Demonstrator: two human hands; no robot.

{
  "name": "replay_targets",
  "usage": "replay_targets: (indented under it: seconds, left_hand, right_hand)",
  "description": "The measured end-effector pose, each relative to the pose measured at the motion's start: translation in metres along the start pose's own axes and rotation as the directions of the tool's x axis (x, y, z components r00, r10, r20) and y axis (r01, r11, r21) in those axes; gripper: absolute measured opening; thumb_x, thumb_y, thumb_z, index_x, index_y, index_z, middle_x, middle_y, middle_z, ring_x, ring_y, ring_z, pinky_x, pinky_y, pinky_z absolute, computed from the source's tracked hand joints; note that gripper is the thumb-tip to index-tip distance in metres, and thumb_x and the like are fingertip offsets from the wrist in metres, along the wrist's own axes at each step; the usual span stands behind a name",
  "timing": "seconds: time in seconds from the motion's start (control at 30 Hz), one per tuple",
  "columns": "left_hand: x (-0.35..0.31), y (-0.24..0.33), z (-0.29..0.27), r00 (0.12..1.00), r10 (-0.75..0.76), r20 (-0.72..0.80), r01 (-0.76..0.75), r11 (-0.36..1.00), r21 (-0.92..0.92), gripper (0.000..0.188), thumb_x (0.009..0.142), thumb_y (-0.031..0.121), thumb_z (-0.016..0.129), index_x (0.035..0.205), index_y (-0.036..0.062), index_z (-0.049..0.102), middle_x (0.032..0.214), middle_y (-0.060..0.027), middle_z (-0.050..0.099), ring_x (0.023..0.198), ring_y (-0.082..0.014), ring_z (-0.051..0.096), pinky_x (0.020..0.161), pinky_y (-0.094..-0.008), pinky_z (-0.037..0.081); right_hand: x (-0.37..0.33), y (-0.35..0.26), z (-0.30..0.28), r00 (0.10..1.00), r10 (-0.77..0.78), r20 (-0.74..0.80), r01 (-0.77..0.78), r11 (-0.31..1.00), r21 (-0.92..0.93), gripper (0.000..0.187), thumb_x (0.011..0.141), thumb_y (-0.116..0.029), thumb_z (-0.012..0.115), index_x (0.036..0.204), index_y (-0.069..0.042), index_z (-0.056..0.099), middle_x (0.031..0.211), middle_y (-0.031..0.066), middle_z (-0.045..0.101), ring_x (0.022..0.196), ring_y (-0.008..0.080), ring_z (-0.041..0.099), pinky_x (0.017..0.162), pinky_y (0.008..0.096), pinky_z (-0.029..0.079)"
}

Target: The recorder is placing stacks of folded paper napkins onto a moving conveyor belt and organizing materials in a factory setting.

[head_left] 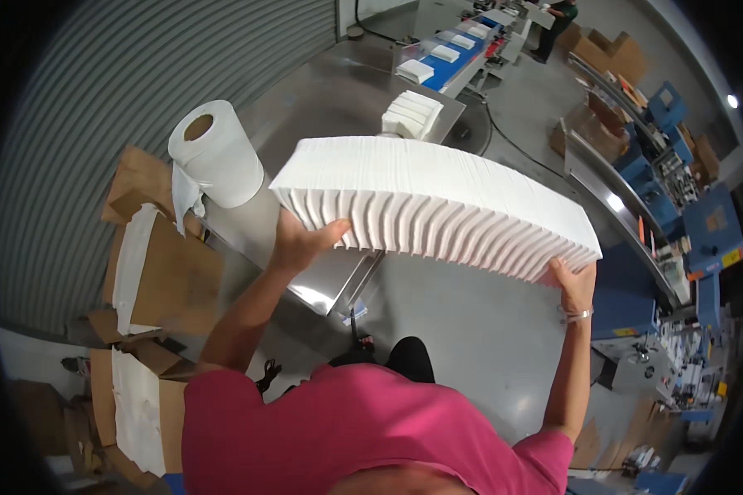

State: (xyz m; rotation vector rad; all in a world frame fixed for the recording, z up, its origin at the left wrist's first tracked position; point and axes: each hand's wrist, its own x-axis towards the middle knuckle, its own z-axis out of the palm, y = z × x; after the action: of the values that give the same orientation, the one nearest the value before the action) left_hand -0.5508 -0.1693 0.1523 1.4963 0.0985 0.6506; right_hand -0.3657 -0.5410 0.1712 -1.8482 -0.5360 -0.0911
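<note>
A long row of folded white paper napkins (437, 194), pressed together side by side, is held up in front of me and arches slightly. My left hand (301, 239) grips its left end, thumb against the folded front edges. At the right end my right hand (574, 280) clasps it the same way, with a band on the wrist. The fingers behind and under the stack are hidden. Just beyond the stack, a smaller bunch of white napkins (413, 114) rests at the near end of the metal table (322, 103).
A big white paper roll (219, 157) stands on the table to the left. Open cardboard boxes (177, 276) with white contents line the left side. A blue conveyor (462, 62) carries several napkin stacks far ahead. Machinery (664, 355) fills the right; another person (557, 29) stands far off.
</note>
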Motion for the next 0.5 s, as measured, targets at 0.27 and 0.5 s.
replay_targets:
  seconds: [0.27,0.5]
  left_hand:
    - [0.04,-0.015,0.003,0.857,-0.033,-0.514,0.18,0.954,0.239,0.057,0.068,0.007,0.07,0.117,-0.0028,0.043,0.106,-0.0085,0.055,0.098,-0.0169,0.053,0.083,-0.0305,0.044]
    - [0.08,-0.023,0.032,0.697,0.311,-0.646,-0.004,0.903,0.43,0.061,0.069,0.027,0.072,0.113,-0.0048,0.044,0.098,-0.0089,0.055,0.086,-0.015,0.052,0.076,-0.0266,0.042]
  right_hand:
    - [0.195,0.034,0.075,0.923,-0.022,0.385,-0.014,0.996,0.092,0.051,0.064,-0.017,0.075,0.104,0.005,0.052,0.09,0.0079,0.06,0.079,0.0139,0.058,0.069,0.026,0.048]
    - [0.328,0.032,0.154,0.728,-0.322,0.605,0.083,0.918,0.388,0.054,0.066,-0.016,0.075,0.11,0.005,0.051,0.097,0.0084,0.059,0.086,0.0147,0.056,0.074,0.0264,0.046]
